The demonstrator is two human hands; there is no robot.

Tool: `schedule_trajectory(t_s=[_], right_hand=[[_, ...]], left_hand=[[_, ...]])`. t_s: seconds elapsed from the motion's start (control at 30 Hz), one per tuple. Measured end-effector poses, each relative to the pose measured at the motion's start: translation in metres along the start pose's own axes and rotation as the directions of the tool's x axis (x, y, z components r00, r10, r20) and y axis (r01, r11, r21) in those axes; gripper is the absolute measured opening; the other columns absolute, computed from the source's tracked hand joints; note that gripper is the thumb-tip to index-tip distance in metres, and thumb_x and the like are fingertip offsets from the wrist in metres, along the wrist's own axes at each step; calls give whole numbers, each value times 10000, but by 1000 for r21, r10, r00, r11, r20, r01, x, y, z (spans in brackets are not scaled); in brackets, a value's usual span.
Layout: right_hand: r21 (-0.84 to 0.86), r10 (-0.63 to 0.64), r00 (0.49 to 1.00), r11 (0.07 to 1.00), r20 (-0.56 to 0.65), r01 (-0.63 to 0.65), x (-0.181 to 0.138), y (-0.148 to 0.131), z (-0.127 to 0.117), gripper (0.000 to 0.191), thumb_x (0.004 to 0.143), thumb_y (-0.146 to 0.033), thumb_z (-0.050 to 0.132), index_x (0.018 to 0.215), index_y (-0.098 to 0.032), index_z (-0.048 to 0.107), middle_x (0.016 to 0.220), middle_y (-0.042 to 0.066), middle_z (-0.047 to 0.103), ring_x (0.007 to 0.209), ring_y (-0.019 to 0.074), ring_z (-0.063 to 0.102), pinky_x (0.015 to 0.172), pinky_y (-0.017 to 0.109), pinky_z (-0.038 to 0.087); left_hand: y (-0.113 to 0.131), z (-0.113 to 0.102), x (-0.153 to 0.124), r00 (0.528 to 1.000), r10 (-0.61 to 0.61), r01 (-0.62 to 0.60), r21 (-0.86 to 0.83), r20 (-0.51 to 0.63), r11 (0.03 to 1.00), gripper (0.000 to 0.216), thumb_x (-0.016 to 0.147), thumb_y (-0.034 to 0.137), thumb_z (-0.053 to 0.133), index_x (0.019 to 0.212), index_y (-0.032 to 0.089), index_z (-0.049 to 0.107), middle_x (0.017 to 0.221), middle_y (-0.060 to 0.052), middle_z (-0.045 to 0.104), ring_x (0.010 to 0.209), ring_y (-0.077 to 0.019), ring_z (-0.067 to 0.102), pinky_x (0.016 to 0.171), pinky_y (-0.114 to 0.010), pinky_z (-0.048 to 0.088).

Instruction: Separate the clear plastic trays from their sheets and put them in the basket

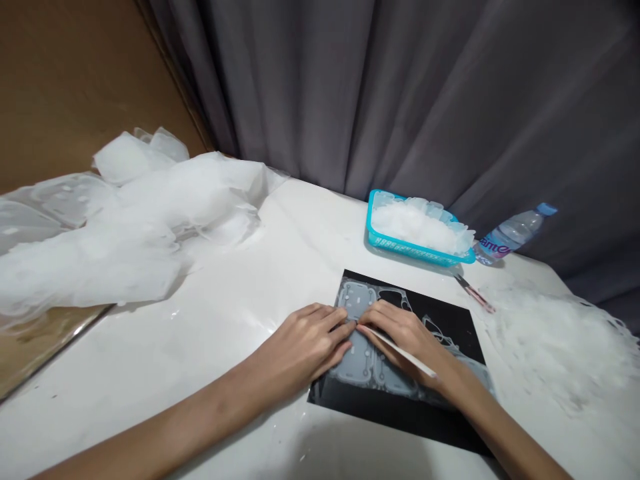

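A translucent plastic sheet with rounded-rectangle cut shapes [354, 368] lies on a black mat [360, 413]. My left hand [320, 337] rests on the sheet's left part, its fingers stretched out and pressing it down. Between the fingers of my right hand [400, 330] is a slim white pen-like tool [405, 357], its tip hidden near my left fingertips. That hand is closed round the tool. To the right, cut-out strips of the sheet [437, 333] curl loosely over the mat.
A blue basket [415, 252] of translucent pieces stands behind the mat, beside a leaning-looking water bottle [513, 233]. A cutter knife [475, 293] lies near a heap of stringy scraps [570, 347] at right. Piled translucent sheets [150, 220] cover the table's left. Grey curtains hang behind.
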State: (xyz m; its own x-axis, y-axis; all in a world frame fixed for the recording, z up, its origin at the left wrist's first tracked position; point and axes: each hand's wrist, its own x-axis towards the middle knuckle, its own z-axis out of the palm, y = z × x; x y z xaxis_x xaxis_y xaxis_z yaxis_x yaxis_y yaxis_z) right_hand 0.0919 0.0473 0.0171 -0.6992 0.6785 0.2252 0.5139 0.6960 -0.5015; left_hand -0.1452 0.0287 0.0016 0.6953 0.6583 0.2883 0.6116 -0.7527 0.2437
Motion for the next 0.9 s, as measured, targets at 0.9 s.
schedule_trajectory(t_s=[0.9], right_hand=[[-38,189,681,952,-707,-303,26,59,-35,222,1036,-277,498,937,-183,673,934,91,683,891,251,643,827,397,510]], left_hand=[[9,-10,11,994,-41,49,-87,98,995,220,1044,208,488,1117,160,689,1053,-78,724,991,-260,664,905,-411,483]])
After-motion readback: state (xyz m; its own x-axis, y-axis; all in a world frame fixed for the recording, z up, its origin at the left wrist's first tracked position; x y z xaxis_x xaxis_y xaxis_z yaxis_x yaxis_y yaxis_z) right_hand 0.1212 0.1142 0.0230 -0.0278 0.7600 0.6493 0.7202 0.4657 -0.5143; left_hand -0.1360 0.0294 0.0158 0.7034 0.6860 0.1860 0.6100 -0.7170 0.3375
